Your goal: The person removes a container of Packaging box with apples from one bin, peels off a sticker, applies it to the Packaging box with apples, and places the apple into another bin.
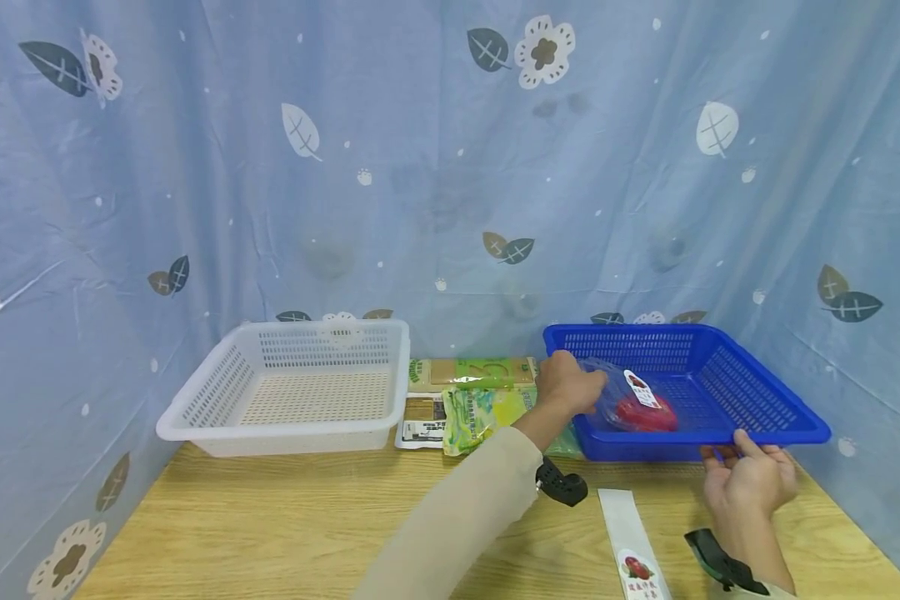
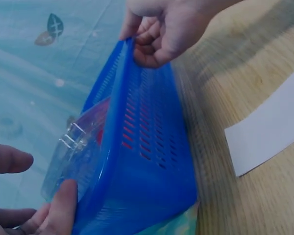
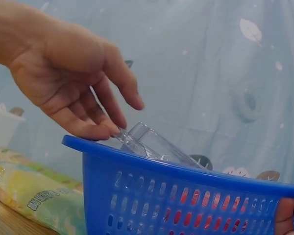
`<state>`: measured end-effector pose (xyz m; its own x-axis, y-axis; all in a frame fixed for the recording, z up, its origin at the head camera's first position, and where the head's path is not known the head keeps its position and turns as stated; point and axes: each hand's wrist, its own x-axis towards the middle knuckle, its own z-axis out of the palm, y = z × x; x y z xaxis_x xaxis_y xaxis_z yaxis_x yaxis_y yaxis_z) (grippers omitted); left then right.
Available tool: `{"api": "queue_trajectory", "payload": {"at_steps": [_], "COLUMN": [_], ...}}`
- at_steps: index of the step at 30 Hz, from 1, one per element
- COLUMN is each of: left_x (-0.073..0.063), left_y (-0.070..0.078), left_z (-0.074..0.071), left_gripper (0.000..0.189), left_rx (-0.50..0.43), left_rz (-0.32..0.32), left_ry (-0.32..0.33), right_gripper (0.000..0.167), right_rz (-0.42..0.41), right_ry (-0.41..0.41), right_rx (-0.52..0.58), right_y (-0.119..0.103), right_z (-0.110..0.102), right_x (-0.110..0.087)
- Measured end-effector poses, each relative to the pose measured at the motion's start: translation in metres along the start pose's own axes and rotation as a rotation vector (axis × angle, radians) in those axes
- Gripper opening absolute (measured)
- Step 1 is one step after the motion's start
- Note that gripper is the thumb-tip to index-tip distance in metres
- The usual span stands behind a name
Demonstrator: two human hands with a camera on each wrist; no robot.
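Note:
In the head view, my left hand (image 1: 570, 383) is at the left end of a blue plastic basket (image 1: 802, 421). The right wrist view shows its fingers spread and loosely bent, the lowest fingertip at the basket's rim beside a clear plastic container (image 3: 161, 149). This container lies tilted inside, with red contents (image 1: 645, 414) and a white label (image 1: 640, 388) bearing a red fruit picture. My right hand (image 1: 750, 479) grips the basket's front rim, with its thumb on top and fingers curled underneath. Part of the container is hidden behind the left hand.
A white basket (image 1: 285, 435) stands at the left. Between the baskets lie several flat food packets, among them a yellow-green bag (image 1: 468, 417) and a brown-and-green pack (image 1: 472, 372). A white paper strip (image 1: 626, 521) lies on the wooden table (image 1: 270, 525). Behind hangs a patterned blue curtain (image 1: 420, 167).

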<state>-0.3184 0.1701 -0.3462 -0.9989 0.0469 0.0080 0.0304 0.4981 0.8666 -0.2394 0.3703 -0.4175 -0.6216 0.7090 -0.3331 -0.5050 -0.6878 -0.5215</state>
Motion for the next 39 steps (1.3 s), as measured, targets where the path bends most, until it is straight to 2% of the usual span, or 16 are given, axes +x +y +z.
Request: {"api": "queue_trajectory", "payload": {"at_steps": [2, 6, 13, 20, 27, 31, 36, 39], "left_x": [-0.002, -0.003, -0.003, -0.006, -0.009, -0.016, -0.028, -0.037], "left_y": [-0.003, -0.007, -0.011, -0.021, -0.039, -0.048, -0.063, -0.076], "left_z": [-0.003, -0.004, -0.006, -0.020, -0.041, -0.054, -0.070, -0.079], "left_gripper": [0.022, 0.045, 0.038, 0.022, 0.017, 0.016, 0.017, 0.020], "left_rx": [-0.018, -0.111, -0.181, -0.316, -0.391, -0.448, -0.482, -0.481], "left_rz": [0.006, 0.021, 0.032, 0.018, 0.060, 0.113, 0.189, 0.217], "left_ry": [-0.030, -0.081, -0.169, -0.170, -0.188, -0.194, -0.184, -0.154], "right_gripper": [0.029, 0.030, 0.028, 0.030, 0.028, 0.022, 0.038, 0.036], "right_rz": [-0.003, -0.011, -0.003, -0.009, 0.018, 0.034, 0.014, -0.006], "right_ry": [0.001, 0.001, -0.002, -0.016, -0.008, 0.045, 0.153, 0.185], "right_rx": [-0.004, -0.004, -0.014, -0.008, -0.015, -0.101, -0.206, -0.224], "right_y": [-0.001, -0.003, -0.005, 0.001, 0.005, 0.002, -0.002, -0.007], "right_z": [0.000, 0.000, -0.004, -0.003, 0.000, 0.002, 0.004, 0.005], "right_x": [0.000, 0.001, 0.002, 0.002, 0.002, 0.004, 0.001, -0.003]}}
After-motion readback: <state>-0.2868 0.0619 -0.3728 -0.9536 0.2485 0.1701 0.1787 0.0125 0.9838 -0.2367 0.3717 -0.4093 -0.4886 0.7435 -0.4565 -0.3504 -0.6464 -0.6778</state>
